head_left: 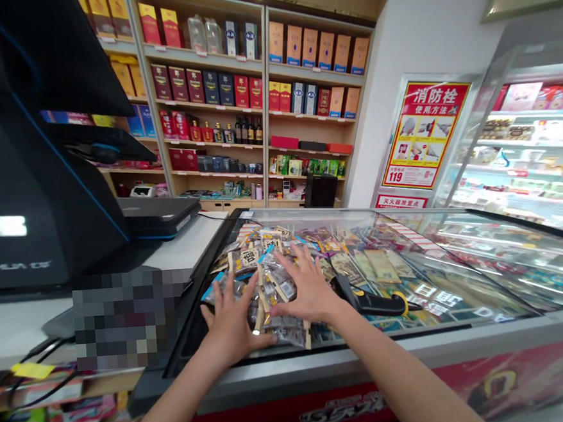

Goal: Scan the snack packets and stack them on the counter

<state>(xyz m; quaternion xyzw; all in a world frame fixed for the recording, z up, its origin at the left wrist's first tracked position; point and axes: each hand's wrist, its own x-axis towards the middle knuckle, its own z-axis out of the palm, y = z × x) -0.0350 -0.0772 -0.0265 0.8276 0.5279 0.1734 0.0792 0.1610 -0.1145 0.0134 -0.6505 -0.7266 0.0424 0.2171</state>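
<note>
Several small clear snack packets (277, 277) with beige and blue labels lie heaped on the glass lid of a chest freezer (444, 338). My left hand (231, 324) rests on the near left side of the heap, fingers spread. Across the right side of the heap lies my right hand (310, 286), its fingers also stretched out and touching the packets. Neither hand is closed round a packet. Just right of my right hand, a black and yellow handheld scanner (379, 302) lies on the glass. Parts of the packets are hidden under both hands.
A black checkout terminal (34, 190) stands on the white counter (10, 323) at left. Through the freezer glass, wrapped goods show. Shelves of boxed bottles (217, 87) line the back wall. A red fire-hydrant poster (425, 133) and a lit display fridge (532, 142) are at right.
</note>
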